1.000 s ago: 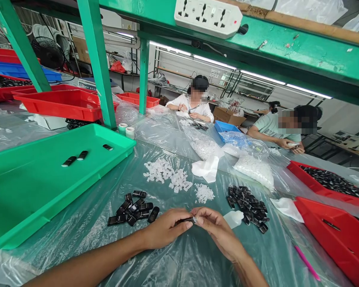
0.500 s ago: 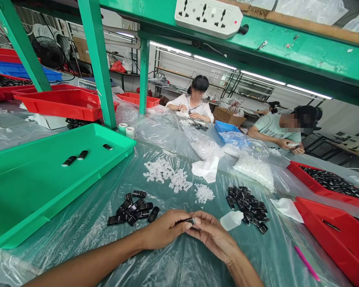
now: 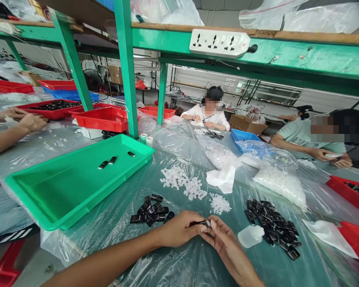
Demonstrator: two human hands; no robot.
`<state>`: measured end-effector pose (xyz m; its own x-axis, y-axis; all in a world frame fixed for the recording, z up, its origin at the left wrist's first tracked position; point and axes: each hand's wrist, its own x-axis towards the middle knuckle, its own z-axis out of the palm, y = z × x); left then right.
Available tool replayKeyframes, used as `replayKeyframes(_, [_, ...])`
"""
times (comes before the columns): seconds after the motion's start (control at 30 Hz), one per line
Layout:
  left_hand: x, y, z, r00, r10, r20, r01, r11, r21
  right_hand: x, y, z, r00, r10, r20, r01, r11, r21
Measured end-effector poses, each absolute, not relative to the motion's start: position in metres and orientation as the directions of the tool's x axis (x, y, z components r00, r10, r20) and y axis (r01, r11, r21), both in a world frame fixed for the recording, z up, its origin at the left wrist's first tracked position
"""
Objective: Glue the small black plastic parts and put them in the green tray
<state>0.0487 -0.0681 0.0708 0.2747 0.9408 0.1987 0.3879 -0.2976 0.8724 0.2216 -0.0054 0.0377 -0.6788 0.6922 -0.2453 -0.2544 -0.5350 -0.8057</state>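
My left hand (image 3: 179,230) is closed around a small black glossy piece (image 3: 206,223), partly hidden by the fingers. My right hand (image 3: 223,239) pinches the end of the same piece, where something pale shows; whether that is a separate part I cannot tell. Left of the hands lies a small pile of black pieces (image 3: 152,210) of similar look. A bigger heap of black pieces (image 3: 272,225) lies to the right, with a translucent white bottle (image 3: 251,236) on its side between it and my right hand. Beyond the hands are white plastic bits (image 3: 182,181) and finer white bits (image 3: 219,203).
A green tray (image 3: 77,213) with three black pieces stands at left. Red trays (image 3: 351,237) flank the right edge. A bag of white bits (image 3: 283,185) and a white cloth (image 3: 221,179) lie beyond. A green shelf frame (image 3: 128,79) rises ahead. Co-workers sit around the table.
The camera view has turned left and levelled, bringing another person's hands in at the left. Both my hands keep holding the black piece, with little change in grip.
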Motion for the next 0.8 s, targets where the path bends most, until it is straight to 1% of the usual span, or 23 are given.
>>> replayKeyframes(0.1, [0.042, -0.071, 0.084, 0.242, 0.960, 0.142, 0.389, -0.230, 0.892, 0.222, -0.005, 0.038, -0.664, 0.695, -0.276, -0.192, -0.516, -0.835])
replayKeyframes(0.17, [0.030, -0.075, 0.096, 0.192, 0.974, 0.122, 0.412, -0.193, 0.891, 0.223, -0.006, 0.040, -0.669, 0.688, -0.282, -0.141, -0.489, -0.861])
replayKeyframes(0.2, [0.021, -0.076, 0.104, 0.141, 0.984, 0.112, 0.435, -0.163, 0.885, 0.223, -0.006, 0.041, -0.671, 0.687, -0.279, -0.119, -0.472, -0.874])
replayKeyframes(0.27, [-0.004, -0.080, 0.122, -0.019, 0.990, 0.141, 0.531, -0.109, 0.840, 0.223, -0.008, 0.043, -0.676, 0.686, -0.270, -0.085, -0.437, -0.896])
replayKeyframes(0.3, [-0.019, -0.083, 0.132, -0.099, 0.981, 0.168, 0.595, -0.077, 0.800, 0.223, -0.009, 0.045, -0.680, 0.685, -0.260, -0.075, -0.418, -0.905])
replayKeyframes(0.37, [-0.054, -0.089, 0.149, -0.265, 0.928, 0.263, 0.739, 0.020, 0.673, 0.224, -0.011, 0.048, -0.690, 0.683, -0.238, -0.058, -0.380, -0.923])
replayKeyframes(0.43, [-0.090, -0.095, 0.160, -0.375, 0.855, 0.358, 0.848, 0.160, 0.506, 0.224, -0.012, 0.051, -0.691, 0.689, -0.217, -0.046, -0.341, -0.939])
replayKeyframes(0.47, [-0.105, -0.097, 0.163, -0.408, 0.827, 0.387, 0.882, 0.247, 0.402, 0.224, -0.012, 0.052, -0.687, 0.696, -0.209, -0.039, -0.322, -0.946])
replayKeyframes(0.53, [-0.126, -0.100, 0.162, -0.431, 0.804, 0.408, 0.902, 0.387, 0.190, 0.223, -0.010, 0.053, -0.677, 0.709, -0.197, -0.026, -0.291, -0.956])
replayKeyframes(0.6, [-0.132, -0.097, 0.155, -0.428, 0.808, 0.404, 0.900, 0.422, 0.108, 0.221, -0.009, 0.052, -0.671, 0.716, -0.190, -0.008, -0.263, -0.965])
replayKeyframes(0.7, [-0.113, -0.084, 0.137, -0.346, 0.875, 0.339, 0.938, 0.326, 0.116, 0.220, -0.007, 0.046, -0.673, 0.724, -0.149, 0.032, -0.173, -0.984])
replayKeyframes(0.8, [-0.079, -0.068, 0.114, -0.227, 0.941, 0.250, 0.969, 0.193, 0.151, 0.223, -0.011, 0.036, -0.656, 0.754, -0.044, 0.074, 0.006, -0.997])
